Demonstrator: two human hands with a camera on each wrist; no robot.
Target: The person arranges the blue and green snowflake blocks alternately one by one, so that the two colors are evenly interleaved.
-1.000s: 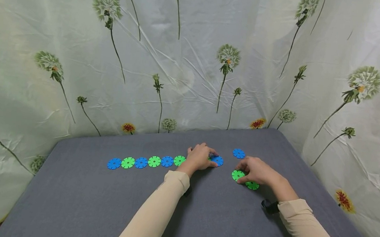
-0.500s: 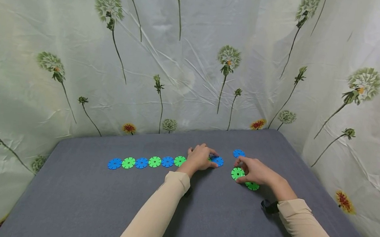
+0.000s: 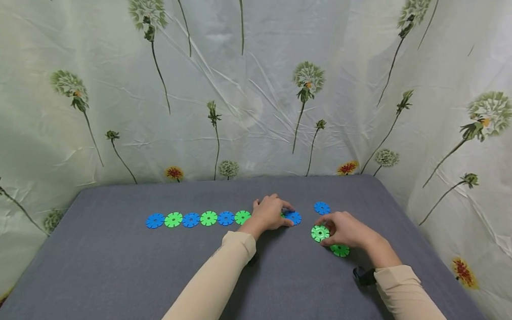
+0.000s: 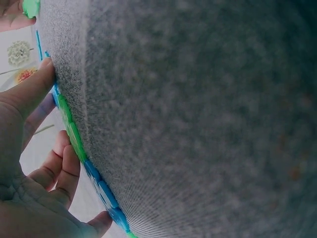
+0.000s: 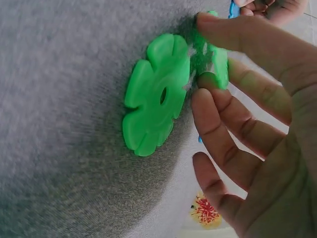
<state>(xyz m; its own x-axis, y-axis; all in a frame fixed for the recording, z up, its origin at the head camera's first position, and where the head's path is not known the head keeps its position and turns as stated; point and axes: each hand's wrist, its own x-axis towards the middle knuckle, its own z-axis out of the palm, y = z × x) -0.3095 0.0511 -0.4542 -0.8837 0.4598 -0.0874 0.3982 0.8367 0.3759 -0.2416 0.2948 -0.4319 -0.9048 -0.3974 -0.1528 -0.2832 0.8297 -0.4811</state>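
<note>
My left hand (image 3: 269,213) is at the right end of a row of flat, notched plastic building discs. Its thumb and forefinger pinch the blue building disc (image 3: 294,217) at that end, and the palm hides the discs just left of it. Between thumb and fingertips, my right hand (image 3: 346,230) holds a green building disc (image 3: 320,233) by its edge, tilted up. Below that hand a second green disc (image 3: 340,251) lies on the cloth, seen large in the right wrist view as a flower-shaped green disc (image 5: 158,94). A loose blue disc (image 3: 322,207) lies behind the right hand.
The row runs left in alternating colours, from a green disc (image 3: 242,217) to a blue disc (image 3: 155,221). A grey cloth (image 3: 126,281) covers the table. Behind and to the right hangs a flower-printed curtain (image 3: 262,89).
The green disc in my right hand has tilted up slightly from the cloth. My left hand stays in place at the row's end.
</note>
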